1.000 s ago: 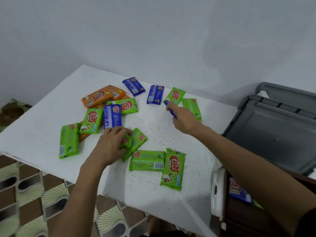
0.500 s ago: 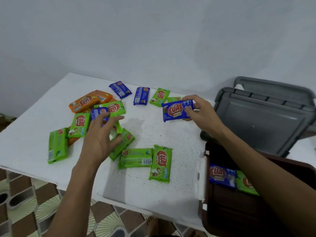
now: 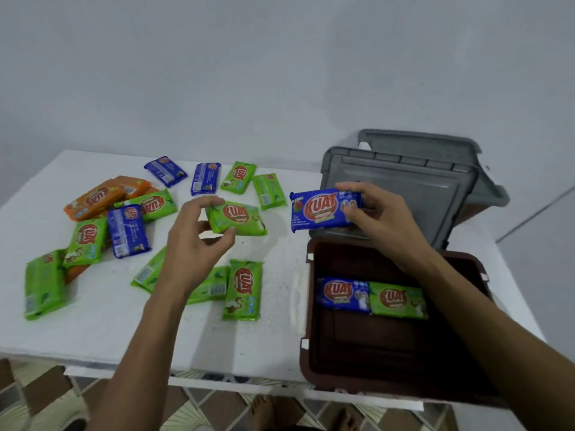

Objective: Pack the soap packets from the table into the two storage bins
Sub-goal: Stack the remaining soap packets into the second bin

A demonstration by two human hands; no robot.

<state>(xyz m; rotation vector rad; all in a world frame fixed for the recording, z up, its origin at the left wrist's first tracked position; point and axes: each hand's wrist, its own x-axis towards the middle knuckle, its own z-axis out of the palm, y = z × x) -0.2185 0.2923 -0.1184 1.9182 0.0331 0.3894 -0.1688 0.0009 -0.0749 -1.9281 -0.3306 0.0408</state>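
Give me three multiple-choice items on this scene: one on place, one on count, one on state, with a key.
1. In the brown bin, the blue packet lies: A) left of the green one; B) on top of it; C) right of it.
2. Packets in the bin: A) none; B) two; C) five.
3. The left hand: A) lies flat on the table; B) holds an orange packet; C) grips a green packet.
Key: 1 A, they lie side by side, blue on the left. 2 B, one blue, one green. 3 C, thumb and fingers pinch it.
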